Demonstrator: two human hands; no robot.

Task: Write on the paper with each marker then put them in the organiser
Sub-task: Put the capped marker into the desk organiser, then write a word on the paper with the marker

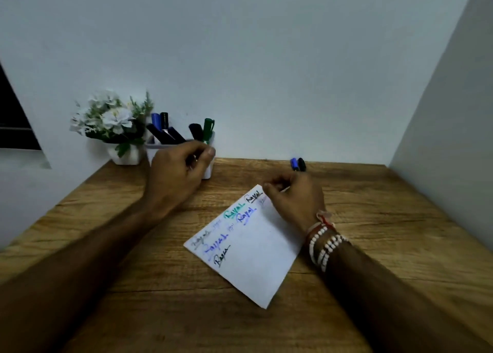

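A white paper (256,256) lies tilted on the wooden desk, with words on it in black, blue and green ink. My right hand (296,198) rests curled over the paper's far corner, and a thin pale marker barrel (285,189) shows between its fingers. A blue-capped marker (293,163) and a black-capped marker (301,163) lie just behind that hand. My left hand (178,168) is curled against the front of the white organiser (208,172). Its fingertips sit just below a green-capped marker (207,129) standing in the organiser. What the left hand holds is hidden.
Several blue and black markers (162,131) stand in the organiser. A white pot of pale flowers (114,123) sits left of it against the wall. The wall closes the desk (373,219) at the back and right. A beaded bracelet (324,244) wraps my right wrist.
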